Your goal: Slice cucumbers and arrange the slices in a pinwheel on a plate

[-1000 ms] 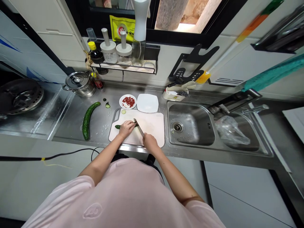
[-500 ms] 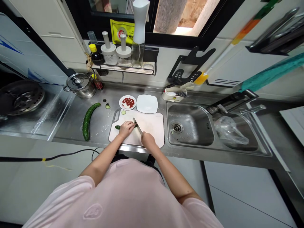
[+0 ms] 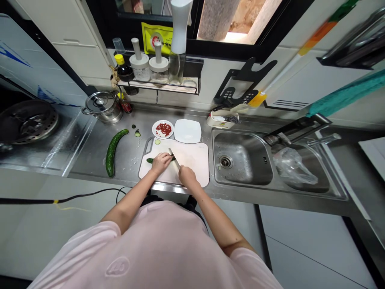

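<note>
On a pale cutting board (image 3: 195,160) lies a piece of dark green cucumber (image 3: 149,160), mostly covered by my left hand (image 3: 161,162), whose fingers are closed over it. My right hand (image 3: 187,176) grips the handle of a kitchen knife (image 3: 175,157). The blade points away from me and to the left, at the cucumber's right end, close to my left fingertips. One pale cucumber slice (image 3: 157,142) rests at the board's upper left. A whole curved cucumber (image 3: 113,152) lies on the steel counter to the left.
Behind the board stand a small plate of chopped red pieces (image 3: 163,129) and a white square plate (image 3: 188,131). Cucumber scraps (image 3: 137,133) lie nearby. A lidded steel pot (image 3: 102,107) is at the back left. The double sink (image 3: 243,156) is on the right, holding a plastic bag (image 3: 293,164).
The whole view has shifted very slightly. Both hands, the knife and the cucumber keep nearly the same places on the board.
</note>
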`<state>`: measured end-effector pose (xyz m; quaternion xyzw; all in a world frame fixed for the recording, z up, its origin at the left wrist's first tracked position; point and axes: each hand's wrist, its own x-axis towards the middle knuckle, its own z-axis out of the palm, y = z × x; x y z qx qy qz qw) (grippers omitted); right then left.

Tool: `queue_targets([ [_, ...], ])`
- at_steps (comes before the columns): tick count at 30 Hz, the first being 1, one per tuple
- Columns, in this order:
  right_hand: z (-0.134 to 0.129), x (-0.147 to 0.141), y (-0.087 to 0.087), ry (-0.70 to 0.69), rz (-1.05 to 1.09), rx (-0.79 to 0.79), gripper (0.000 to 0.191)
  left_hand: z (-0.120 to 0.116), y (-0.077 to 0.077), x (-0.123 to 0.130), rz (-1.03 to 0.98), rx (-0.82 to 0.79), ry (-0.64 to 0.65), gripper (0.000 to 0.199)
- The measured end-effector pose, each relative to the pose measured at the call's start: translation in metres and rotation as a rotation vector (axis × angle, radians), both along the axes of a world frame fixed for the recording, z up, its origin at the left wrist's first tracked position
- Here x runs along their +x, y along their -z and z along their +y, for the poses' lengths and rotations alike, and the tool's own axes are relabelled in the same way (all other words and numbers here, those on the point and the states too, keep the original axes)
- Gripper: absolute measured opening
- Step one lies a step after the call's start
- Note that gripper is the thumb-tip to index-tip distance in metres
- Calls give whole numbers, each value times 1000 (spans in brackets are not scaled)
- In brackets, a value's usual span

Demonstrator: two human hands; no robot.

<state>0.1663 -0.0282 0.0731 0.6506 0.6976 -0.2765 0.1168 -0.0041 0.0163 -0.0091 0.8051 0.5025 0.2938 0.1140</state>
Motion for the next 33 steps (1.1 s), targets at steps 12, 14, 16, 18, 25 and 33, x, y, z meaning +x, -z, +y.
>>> queue_targets([
  [12, -13, 8, 2, -10, -6, 27, 24, 0, -1, 0, -5, 4, 10, 21],
  [14, -17, 11, 2, -15, -12, 23, 24, 0, -1, 0, -9, 3, 6, 21],
  [16, -18, 12, 1, -19, -14, 17, 25, 0, -1, 0, -11, 2, 1, 21],
  [18, -16, 10, 0, -18, -14, 11, 25, 0, -1, 1, -13, 1, 0, 22],
  [25, -3, -1, 2, -4, -12, 32, 27, 0, 1, 1, -15, 1, -3, 22],
  [33, -8, 2, 2, -7, -4, 33, 28, 1, 0, 0, -17, 1, -3, 21],
])
